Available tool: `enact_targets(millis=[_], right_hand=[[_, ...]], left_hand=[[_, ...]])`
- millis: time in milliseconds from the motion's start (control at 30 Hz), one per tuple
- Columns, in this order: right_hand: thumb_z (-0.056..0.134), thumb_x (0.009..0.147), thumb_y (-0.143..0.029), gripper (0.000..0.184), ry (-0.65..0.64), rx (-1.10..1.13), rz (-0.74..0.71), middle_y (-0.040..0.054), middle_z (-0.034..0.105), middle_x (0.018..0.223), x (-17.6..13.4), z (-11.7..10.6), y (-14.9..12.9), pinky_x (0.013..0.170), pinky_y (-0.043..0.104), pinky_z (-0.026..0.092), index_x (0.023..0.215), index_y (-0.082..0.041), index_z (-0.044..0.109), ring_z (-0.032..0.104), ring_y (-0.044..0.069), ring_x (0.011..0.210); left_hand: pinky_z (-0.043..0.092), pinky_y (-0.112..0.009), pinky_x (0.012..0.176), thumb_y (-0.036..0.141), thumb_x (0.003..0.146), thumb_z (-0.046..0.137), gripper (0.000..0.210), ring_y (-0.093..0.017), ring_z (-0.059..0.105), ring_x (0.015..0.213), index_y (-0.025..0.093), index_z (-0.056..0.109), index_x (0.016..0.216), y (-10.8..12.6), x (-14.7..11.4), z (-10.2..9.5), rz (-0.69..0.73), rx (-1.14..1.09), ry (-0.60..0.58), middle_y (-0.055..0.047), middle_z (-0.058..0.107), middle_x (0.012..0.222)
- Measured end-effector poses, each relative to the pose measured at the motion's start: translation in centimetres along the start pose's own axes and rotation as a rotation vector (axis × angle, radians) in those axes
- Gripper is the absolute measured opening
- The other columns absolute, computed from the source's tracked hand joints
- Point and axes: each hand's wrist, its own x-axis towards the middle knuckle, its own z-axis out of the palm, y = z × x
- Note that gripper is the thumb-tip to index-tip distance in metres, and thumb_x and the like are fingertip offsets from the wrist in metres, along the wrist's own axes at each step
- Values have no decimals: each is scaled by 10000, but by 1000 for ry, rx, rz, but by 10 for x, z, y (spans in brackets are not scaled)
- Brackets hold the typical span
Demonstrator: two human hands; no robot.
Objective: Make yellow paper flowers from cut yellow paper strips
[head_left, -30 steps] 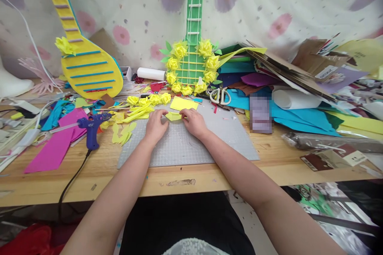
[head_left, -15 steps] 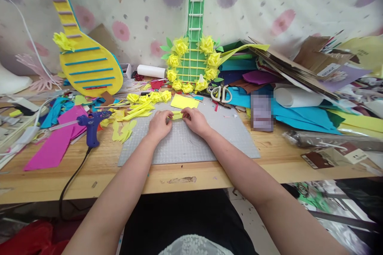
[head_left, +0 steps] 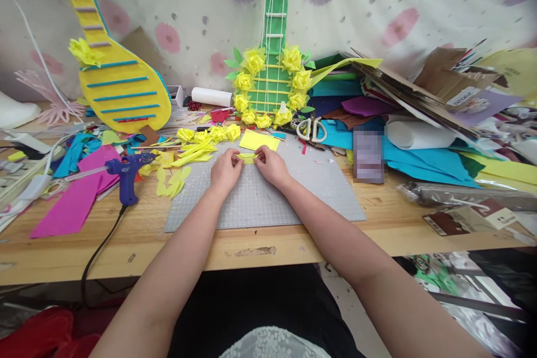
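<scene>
Between my two hands is a small strip of yellow paper [head_left: 248, 159], low over the grey cutting mat [head_left: 268, 207]. My left hand [head_left: 226, 168] pinches its left end. At the right end, the fingers of my right hand [head_left: 271, 164] are closed on the same strip. Just beyond lies a flat yellow paper rectangle [head_left: 259, 140]. A row of yellow paper flowers [head_left: 208, 135] and loose yellow paper strips [head_left: 195, 155] lie to the left of it. Behind stands a green paper guitar [head_left: 268, 86] ringed with yellow flowers.
A blue glue gun [head_left: 127, 176] with its cord stands on the left, by pink paper [head_left: 69, 210]. Scissors [head_left: 311, 130] lie behind the mat. A yellow lute-shaped craft [head_left: 126, 92] leans at the back left. Coloured paper and cardboard [head_left: 419, 86] are piled on the right.
Both hands keep hold of the yellow strip, with only small shifts of the fingers. The camera view has moved slightly.
</scene>
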Motion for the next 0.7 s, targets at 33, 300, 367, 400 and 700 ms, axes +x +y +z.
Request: enact_targets(millis=[33,300,367,400,700], right_hand=[[469,750,-198,145,10,-18,1,-11,598,740,0,1,-1,641,259,366,885,-215,519,511,135,707],[448,749,-180,150,55,-163,-54,37,598,790,-4,4,-6,664,277,352,882,-189,515,493,168,756],[438,749,-169,147,54,-171,-62,42,596,798,-5,4,-6,666,275,349,873,-184,516,485,167,754],[435,748,-162,146,55,-170,-64,43,595,801,-5,5,-6,666,273,348,867,-183,517,482,166,753],[422,753,-136,144,24,-152,-53,40,595,797,-3,4,-7,678,271,348,823,-182,539,486,160,760]], left_hand=[[395,-276,663,266,758,516,251,-162,564,794,211,523,1003,1,0,1,-7,1,13,-11,640,822],[382,-285,674,232,749,518,305,-187,570,847,206,465,1048,3,-1,4,-14,74,65,-12,637,814],[381,-282,675,231,746,523,303,-184,571,851,213,460,1041,4,-1,4,-22,88,73,-5,637,818],[382,-279,675,231,744,526,301,-180,572,852,217,457,1036,4,-1,4,-29,90,75,-1,638,821],[383,-269,684,224,735,537,290,-163,577,856,217,441,1008,7,-1,4,-92,82,76,7,641,820]])
